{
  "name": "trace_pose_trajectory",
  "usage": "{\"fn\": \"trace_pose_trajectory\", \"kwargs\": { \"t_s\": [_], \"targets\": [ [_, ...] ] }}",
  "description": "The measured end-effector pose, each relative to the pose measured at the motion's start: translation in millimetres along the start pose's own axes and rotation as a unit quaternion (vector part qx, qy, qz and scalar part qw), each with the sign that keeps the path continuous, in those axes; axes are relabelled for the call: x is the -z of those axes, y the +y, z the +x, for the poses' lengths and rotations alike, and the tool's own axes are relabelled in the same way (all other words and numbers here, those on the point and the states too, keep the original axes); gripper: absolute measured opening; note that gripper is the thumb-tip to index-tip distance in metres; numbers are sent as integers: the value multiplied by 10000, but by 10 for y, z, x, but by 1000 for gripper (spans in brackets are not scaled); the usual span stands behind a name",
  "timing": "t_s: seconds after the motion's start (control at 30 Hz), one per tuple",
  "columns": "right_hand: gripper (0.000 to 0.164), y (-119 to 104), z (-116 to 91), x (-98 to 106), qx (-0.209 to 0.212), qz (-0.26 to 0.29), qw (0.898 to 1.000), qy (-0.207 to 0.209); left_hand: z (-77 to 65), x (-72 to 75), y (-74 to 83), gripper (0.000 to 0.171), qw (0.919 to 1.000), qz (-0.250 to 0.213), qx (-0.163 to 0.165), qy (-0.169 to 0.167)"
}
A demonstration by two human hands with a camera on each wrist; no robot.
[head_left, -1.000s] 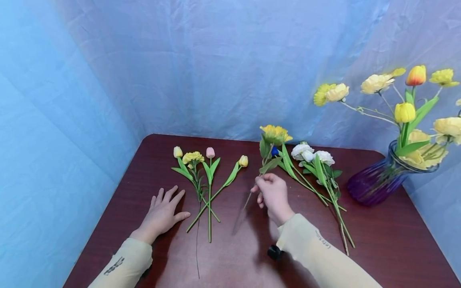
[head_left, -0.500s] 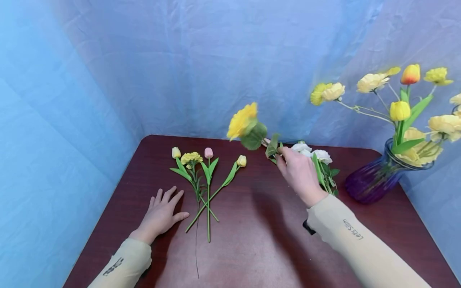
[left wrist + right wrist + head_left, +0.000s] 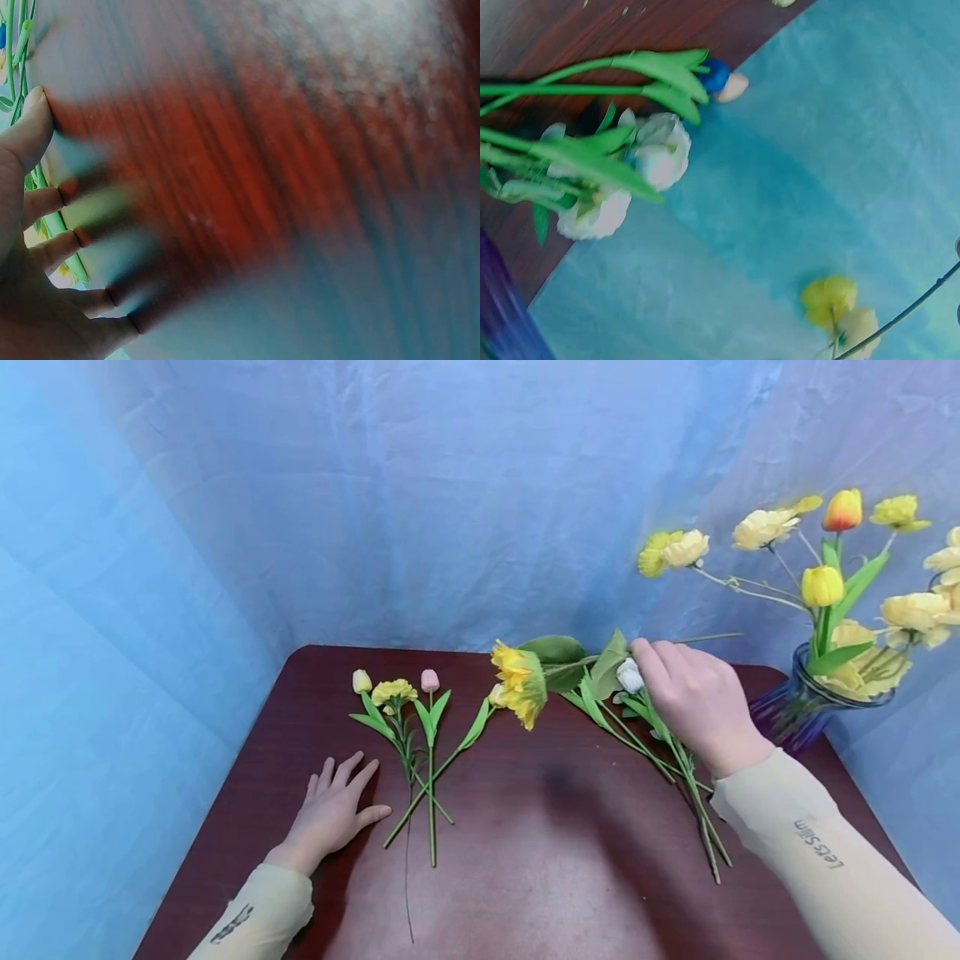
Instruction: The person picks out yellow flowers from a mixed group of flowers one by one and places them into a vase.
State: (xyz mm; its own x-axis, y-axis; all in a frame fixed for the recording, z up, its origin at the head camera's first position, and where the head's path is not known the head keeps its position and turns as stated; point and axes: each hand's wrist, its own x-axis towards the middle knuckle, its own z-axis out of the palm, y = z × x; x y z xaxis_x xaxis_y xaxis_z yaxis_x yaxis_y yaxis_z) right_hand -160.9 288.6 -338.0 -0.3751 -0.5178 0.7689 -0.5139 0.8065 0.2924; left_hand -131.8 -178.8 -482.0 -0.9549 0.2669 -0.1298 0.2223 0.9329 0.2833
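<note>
My right hand (image 3: 690,706) grips the stem of a yellow sunflower (image 3: 521,685) with broad green leaves, raised over the back right of the table. The bloom points left and the bare stem end sticks out right, towards the vase; in the right wrist view the stem (image 3: 915,304) crosses the lower right corner. My left hand (image 3: 330,810) rests on the table with fingers spread, beside a pink tulip (image 3: 430,681), a pale tulip (image 3: 362,682) and a yellow carnation (image 3: 393,692). Another pale tulip is partly hidden behind the sunflower.
A blue-purple glass vase (image 3: 802,727) at the right holds yellow, cream and orange flowers. White roses (image 3: 664,154) and a blue tulip (image 3: 715,75) lie under and beside my right arm. A blue cloth backdrop (image 3: 480,527) rises behind the table.
My right hand has lifted the sunflower and moved right, turning it from upright to lying sideways with the stem end towards the vase. My left hand has stayed in place.
</note>
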Motion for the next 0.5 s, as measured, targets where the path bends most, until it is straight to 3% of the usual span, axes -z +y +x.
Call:
{"fn": "trace_pose_trajectory", "kwargs": {
  "t_s": [0.5],
  "targets": [
    [10, 137, -105, 251, -643, -307, 9970, 316, -1, -29, -15, 76, 10000, 27, -4, 24]
  ]
}}
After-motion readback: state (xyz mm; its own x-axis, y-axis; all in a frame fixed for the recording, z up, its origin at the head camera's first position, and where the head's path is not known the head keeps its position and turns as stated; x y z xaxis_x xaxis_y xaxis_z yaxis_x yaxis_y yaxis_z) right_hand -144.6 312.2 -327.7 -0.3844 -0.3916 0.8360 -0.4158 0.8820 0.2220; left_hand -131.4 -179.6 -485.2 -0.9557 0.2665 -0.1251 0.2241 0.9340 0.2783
